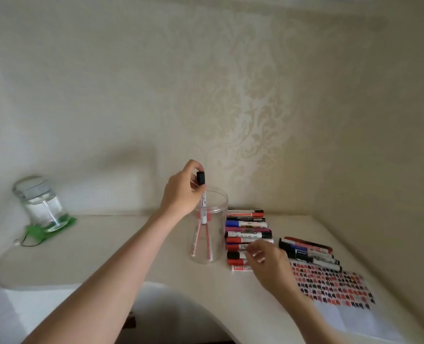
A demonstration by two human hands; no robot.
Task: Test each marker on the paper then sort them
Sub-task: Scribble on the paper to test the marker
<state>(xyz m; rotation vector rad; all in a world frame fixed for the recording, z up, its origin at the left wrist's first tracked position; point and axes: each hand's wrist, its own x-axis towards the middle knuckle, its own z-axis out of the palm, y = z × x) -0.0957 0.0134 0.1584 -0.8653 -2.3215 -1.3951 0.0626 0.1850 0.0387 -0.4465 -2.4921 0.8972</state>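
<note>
While your left hand (181,192) pinches a black-capped marker (202,194) at its cap end, that marker stands nearly upright, cap up, long axis vertical, lower end already inside the clear jar (211,234). Two red-banded markers lean in the jar already, so sorting has barely begun. Right of the jar, a stack of markers (247,232) lies crosswise on the surface (106,249). Your right hand (268,261) hovers over it, fingers loosely curled, blurred; grip cannot be told. Further right, a smaller group (310,252), then paper (335,286) crowded with red and black test marks.
</note>
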